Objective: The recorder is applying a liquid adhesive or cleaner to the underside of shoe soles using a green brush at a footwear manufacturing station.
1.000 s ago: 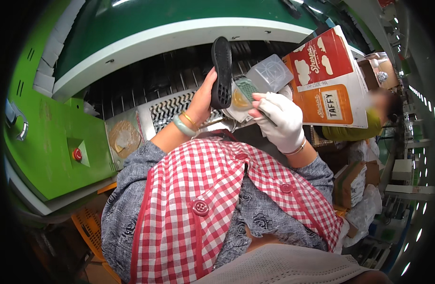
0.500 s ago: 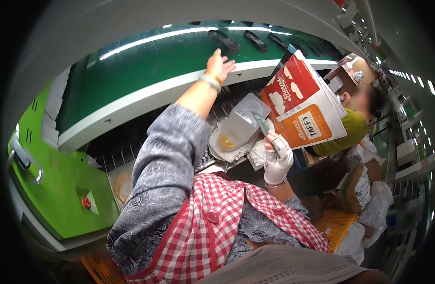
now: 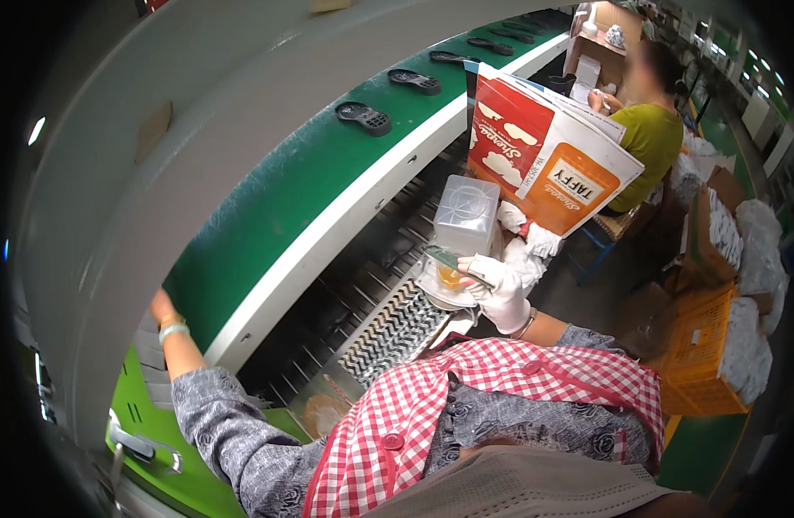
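Gloved right hand [image 3: 500, 289] pinches thin brush [image 3: 457, 263], light and stiff, above glue bowl [image 3: 444, 289]; left fingers hidden, state unclear.

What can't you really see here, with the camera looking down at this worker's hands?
- Left hand: head view, reaching up behind the grey curved cover; fingers hidden, so its grip cannot be told.
- Right hand: the white glove holds a thin brush-like tool; its tip is too small to make out.
- Yellow stuff in the clear tub: blurred.
- Dark soles on the green belt: too small for detail.
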Demonstrator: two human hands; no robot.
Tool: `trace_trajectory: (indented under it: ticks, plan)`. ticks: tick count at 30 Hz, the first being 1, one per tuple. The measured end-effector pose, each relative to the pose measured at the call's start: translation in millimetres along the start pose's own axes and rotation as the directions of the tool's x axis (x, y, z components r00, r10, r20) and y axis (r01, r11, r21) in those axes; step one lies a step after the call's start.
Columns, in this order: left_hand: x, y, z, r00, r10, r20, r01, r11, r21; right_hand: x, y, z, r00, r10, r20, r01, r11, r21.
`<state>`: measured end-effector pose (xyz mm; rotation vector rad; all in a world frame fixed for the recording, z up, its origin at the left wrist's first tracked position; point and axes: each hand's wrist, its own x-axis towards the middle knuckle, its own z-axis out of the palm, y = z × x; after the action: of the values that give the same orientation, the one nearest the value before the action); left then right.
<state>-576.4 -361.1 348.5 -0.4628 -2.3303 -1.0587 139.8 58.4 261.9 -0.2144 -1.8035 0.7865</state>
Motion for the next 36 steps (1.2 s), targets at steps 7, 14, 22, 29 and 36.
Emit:
trace_trajectory:
  ticks: [7,14,22,29,36]
  plan:
    - [-12.3,91.8,-9.1,0.989,0.032,0.143,-0.122,0.724,0.679,1.7,-4.2,7.8,0.994,0.081,-0.068,-0.087,0.993,-0.082]
    - [29.0,157.1,-27.3,0.978,0.001,0.209,-0.142,0.734,0.664,-0.3,-18.4,3.4,0.961,0.247,-0.123,-0.249,0.969,0.002]
    - [43.5,194.7,1.2,0.946,-0.079,0.314,-0.140,0.774,0.617,2.3,-19.4,-1.3,0.959,0.260,-0.116,-0.270,0.959,-0.081]
    - [-7.1,129.4,-12.1,0.890,-0.295,0.348,0.017,0.783,0.622,-1.4,-12.9,17.3,0.867,0.483,-0.122,-0.420,0.841,0.342]
    - [-54.2,41.0,-40.9,0.602,-0.586,0.542,0.328,0.801,0.501,-18.3,23.8,10.3,0.691,0.722,0.036,-0.608,0.553,0.570]
